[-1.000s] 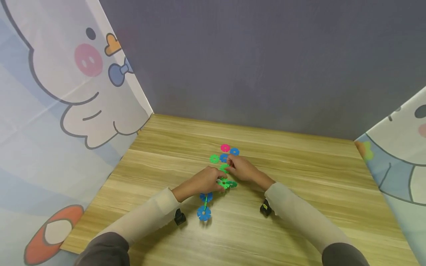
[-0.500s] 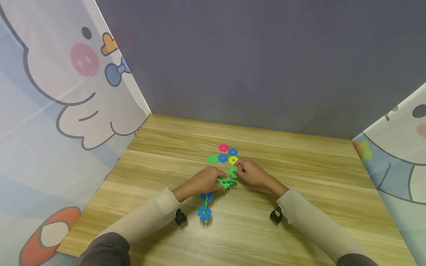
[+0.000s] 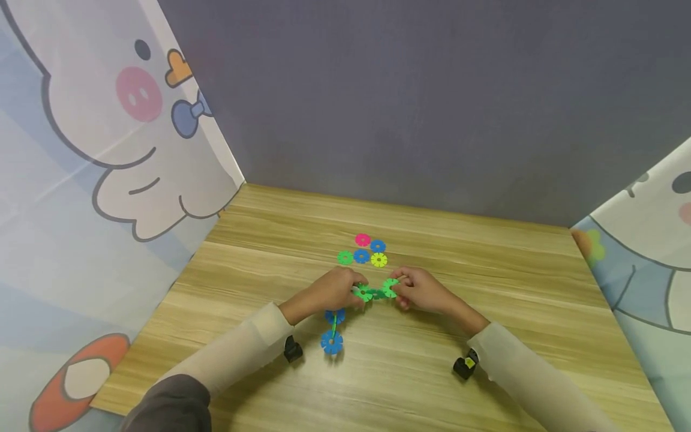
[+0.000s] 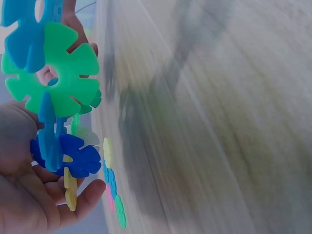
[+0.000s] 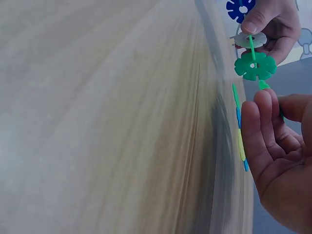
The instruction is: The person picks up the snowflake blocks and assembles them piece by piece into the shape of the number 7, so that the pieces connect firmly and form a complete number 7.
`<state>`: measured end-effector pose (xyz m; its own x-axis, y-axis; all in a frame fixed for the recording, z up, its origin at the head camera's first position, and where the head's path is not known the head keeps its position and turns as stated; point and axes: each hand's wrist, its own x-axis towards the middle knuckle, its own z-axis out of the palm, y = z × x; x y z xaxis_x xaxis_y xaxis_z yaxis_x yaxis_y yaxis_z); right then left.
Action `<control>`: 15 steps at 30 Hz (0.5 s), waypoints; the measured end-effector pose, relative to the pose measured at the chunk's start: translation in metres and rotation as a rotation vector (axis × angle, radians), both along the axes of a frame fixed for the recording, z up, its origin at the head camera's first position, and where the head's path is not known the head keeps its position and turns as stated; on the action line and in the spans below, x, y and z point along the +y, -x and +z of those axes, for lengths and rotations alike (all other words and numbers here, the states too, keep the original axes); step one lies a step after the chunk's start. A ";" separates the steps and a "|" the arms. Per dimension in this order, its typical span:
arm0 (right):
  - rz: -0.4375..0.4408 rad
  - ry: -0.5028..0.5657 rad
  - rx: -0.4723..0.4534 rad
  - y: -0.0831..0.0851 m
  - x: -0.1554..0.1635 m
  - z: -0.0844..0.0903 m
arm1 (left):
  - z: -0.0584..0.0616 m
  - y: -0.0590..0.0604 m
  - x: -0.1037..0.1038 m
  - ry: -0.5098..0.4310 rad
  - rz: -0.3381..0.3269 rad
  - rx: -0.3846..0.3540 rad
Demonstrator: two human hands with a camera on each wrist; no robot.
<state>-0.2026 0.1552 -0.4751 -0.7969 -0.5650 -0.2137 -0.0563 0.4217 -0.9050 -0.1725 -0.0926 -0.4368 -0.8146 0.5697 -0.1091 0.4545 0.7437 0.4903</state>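
Note:
My left hand [image 3: 335, 288] grips a chain of slotted plastic flower discs joined edge to edge. Blue discs [image 3: 332, 349] and a green disc [image 4: 75, 73] hang toward me from it. A white disc [image 5: 260, 40] is pinched under the left thumb in the right wrist view, and a darker green disc [image 5: 266, 71] ends the chain. My right hand [image 3: 426, 291] pinches a loose light-green disc [image 3: 388, 287] close to that end. Whether the two discs touch, I cannot tell. Most of the loose disc is hidden by fingers in the right wrist view.
Beyond the hands, several loose discs lie flat on the wooden table [image 3: 513, 288]: pink [image 3: 363, 240], blue [image 3: 378, 246], yellow [image 3: 379, 260] and green [image 3: 345, 258]. A grey panel [image 3: 378, 108] rises behind the table, with printed cloth [image 3: 178, 180] at the sides.
My right hand has drawn a light-green disc back from the loose group, toward me and rightward, to the chain's end. The yellow disc has come into sight. My left hand stays nearly still.

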 end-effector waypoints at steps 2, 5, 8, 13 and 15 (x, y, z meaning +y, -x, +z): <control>-0.009 0.009 -0.035 -0.001 0.003 0.001 | 0.001 0.000 0.001 -0.004 -0.001 0.006; -0.024 0.023 -0.077 -0.004 0.006 0.002 | 0.001 0.001 0.002 0.000 -0.005 0.023; -0.025 0.038 -0.104 -0.006 0.008 0.003 | 0.001 0.001 0.002 0.003 -0.003 0.039; -0.021 0.084 -0.159 -0.009 0.010 0.004 | 0.002 0.003 0.003 0.003 -0.001 0.047; -0.023 0.104 -0.176 -0.009 0.011 0.004 | 0.002 0.003 0.004 0.004 -0.002 0.045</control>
